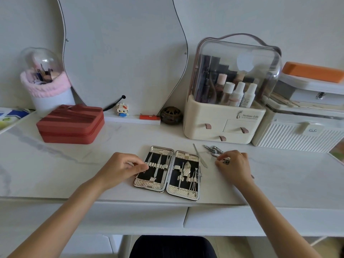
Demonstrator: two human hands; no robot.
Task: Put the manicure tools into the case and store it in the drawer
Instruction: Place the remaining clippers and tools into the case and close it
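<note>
On the table (55, 164), silver case (167, 171) lies open; left hand (121, 167) pinches its edge, right hand (232, 164) pinches tools (214, 150).

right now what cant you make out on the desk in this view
All in the head view:
- Which tool the right hand pinches: its fingers cover most of it.
- How many loose tools lie in the pile: they overlap and are too small.
- The case's left edge: hidden by the left hand.
- The handwritten label on the ribbed box: too small.
- The papers at far left: cut off by the frame.
</note>
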